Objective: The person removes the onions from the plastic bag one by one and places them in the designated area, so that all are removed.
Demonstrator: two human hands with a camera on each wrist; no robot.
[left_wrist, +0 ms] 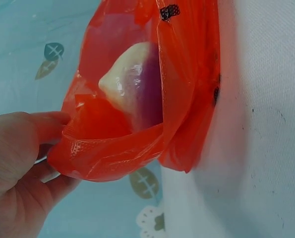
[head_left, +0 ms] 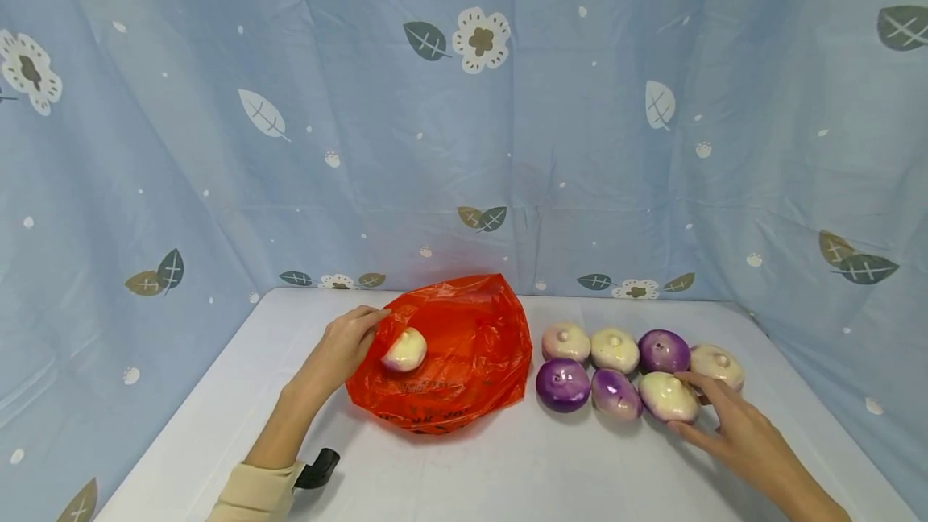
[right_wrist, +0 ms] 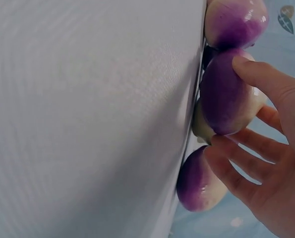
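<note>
An open red plastic bag [head_left: 464, 401] lies on the white table, with one white and purple turnip [head_left: 406, 350] inside. My left hand [head_left: 346, 349] holds the bag's left edge; in the left wrist view its fingers [left_wrist: 50, 126] grip the rim, partly covered by the film. To the right, my right hand [head_left: 739, 425] grips a turnip [head_left: 667, 397] at the front right of a two-row group, thumb on one side and fingers on the other. The right wrist view shows this turnip [right_wrist: 224, 94] purple side toward the camera, a neighbouring turnip [right_wrist: 199, 181] beside the fingers.
Beside the held one lie a tilted turnip [head_left: 616, 395] and a purple-side-up turnip [head_left: 563, 385]. Several more form the back row, including a turnip [head_left: 716, 366] partly behind my right hand. A blue patterned curtain [head_left: 464, 143] hangs behind the table [head_left: 551, 474].
</note>
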